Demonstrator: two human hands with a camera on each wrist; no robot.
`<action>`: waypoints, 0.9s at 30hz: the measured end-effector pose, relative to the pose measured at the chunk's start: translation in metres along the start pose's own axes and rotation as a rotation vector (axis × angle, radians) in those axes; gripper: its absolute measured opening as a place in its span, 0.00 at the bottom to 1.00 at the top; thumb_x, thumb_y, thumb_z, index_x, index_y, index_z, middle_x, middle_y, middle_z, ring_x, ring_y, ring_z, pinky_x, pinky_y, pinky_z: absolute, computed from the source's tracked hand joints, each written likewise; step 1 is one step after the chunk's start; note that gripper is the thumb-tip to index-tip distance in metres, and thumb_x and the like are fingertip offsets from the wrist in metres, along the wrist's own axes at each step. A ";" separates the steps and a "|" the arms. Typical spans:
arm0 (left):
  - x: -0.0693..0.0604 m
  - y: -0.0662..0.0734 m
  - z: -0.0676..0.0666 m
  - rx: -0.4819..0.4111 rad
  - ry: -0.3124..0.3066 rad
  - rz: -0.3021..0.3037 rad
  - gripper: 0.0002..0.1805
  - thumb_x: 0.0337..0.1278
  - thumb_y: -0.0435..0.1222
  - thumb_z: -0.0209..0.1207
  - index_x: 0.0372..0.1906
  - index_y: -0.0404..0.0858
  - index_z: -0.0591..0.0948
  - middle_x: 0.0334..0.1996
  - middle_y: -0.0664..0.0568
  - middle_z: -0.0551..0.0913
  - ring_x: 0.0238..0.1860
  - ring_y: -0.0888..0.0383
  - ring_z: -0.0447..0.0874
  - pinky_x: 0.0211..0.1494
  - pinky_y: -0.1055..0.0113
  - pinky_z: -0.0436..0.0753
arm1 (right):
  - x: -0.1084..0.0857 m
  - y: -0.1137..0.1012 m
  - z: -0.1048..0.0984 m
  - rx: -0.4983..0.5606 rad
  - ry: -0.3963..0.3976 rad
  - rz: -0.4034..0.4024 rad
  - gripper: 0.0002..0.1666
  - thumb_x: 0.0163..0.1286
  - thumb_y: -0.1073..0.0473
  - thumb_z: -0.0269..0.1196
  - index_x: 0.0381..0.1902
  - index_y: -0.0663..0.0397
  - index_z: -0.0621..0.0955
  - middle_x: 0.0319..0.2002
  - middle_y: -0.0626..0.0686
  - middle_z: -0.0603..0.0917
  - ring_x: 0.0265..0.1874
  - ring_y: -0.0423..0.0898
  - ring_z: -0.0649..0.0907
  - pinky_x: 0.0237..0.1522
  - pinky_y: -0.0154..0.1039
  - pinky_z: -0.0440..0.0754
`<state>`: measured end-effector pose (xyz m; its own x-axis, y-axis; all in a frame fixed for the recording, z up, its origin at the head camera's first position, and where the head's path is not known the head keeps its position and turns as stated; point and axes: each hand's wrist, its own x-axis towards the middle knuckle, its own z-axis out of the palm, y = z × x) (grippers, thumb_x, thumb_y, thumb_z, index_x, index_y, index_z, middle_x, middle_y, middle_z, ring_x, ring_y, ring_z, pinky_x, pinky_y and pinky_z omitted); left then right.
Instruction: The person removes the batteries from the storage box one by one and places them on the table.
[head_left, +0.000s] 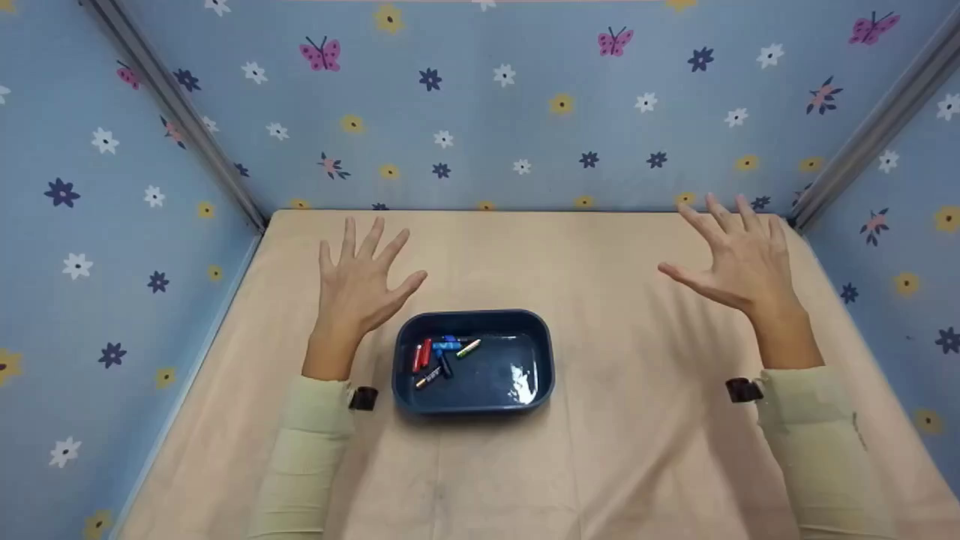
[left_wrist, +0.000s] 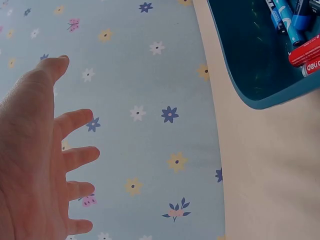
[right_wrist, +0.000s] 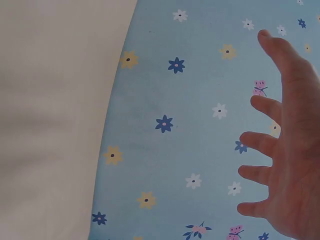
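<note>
A dark blue tray (head_left: 487, 401) stands on the table, with several small batteries or markers in its left half; red ones (head_left: 426, 352), blue ones (head_left: 448, 346) and a pale one (head_left: 469, 348) show. In the left wrist view a red cylinder (left_wrist: 306, 51) lies near the tray's wall (left_wrist: 280, 97). My left hand (head_left: 358, 292) is raised up and left of the tray, fingers spread, holding nothing. Far to the tray's right my right hand (head_left: 746, 270) is likewise spread and holds nothing; in the right wrist view this hand (right_wrist: 295, 145) touches no object.
The table (head_left: 615, 450) has a beige, slightly creased cover. Blue flowered panels (head_left: 480, 105) rise behind it and at both sides, with grey posts (head_left: 180, 112) at the back corners. Small black devices (head_left: 364, 398) sit at both wrists.
</note>
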<state>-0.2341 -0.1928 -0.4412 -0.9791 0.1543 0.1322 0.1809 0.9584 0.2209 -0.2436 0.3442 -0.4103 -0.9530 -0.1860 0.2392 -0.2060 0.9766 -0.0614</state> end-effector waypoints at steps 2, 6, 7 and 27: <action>0.000 0.001 0.000 0.002 0.000 0.000 0.44 0.79 0.69 0.51 0.91 0.56 0.65 0.94 0.45 0.55 0.96 0.31 0.39 0.89 0.17 0.43 | 0.000 0.000 0.000 0.004 -0.003 0.002 0.58 0.68 0.20 0.67 0.90 0.29 0.66 0.90 0.63 0.65 0.88 0.77 0.61 0.82 0.87 0.56; 0.000 0.002 0.000 0.004 -0.007 -0.002 0.44 0.79 0.69 0.51 0.91 0.57 0.65 0.94 0.46 0.54 0.96 0.32 0.39 0.90 0.17 0.43 | -0.001 -0.002 0.000 0.011 -0.010 0.003 0.58 0.68 0.19 0.66 0.90 0.29 0.65 0.90 0.63 0.64 0.89 0.77 0.60 0.82 0.88 0.54; 0.000 0.002 0.000 0.005 -0.010 -0.002 0.44 0.79 0.69 0.51 0.91 0.57 0.64 0.95 0.46 0.54 0.96 0.32 0.39 0.90 0.17 0.43 | -0.001 -0.002 0.000 0.013 -0.011 0.004 0.58 0.68 0.20 0.66 0.90 0.29 0.65 0.90 0.63 0.64 0.89 0.77 0.60 0.82 0.88 0.54; -0.011 -0.013 -0.006 0.010 -0.002 -0.014 0.44 0.79 0.68 0.52 0.91 0.55 0.64 0.94 0.42 0.56 0.95 0.30 0.41 0.89 0.17 0.43 | 0.010 -0.027 0.003 0.040 -0.022 -0.034 0.58 0.70 0.23 0.68 0.91 0.28 0.63 0.91 0.63 0.63 0.89 0.76 0.60 0.82 0.89 0.53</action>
<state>-0.2253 -0.2087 -0.4392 -0.9817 0.1418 0.1273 0.1666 0.9628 0.2126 -0.2481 0.3159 -0.4091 -0.9499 -0.2213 0.2208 -0.2462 0.9648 -0.0921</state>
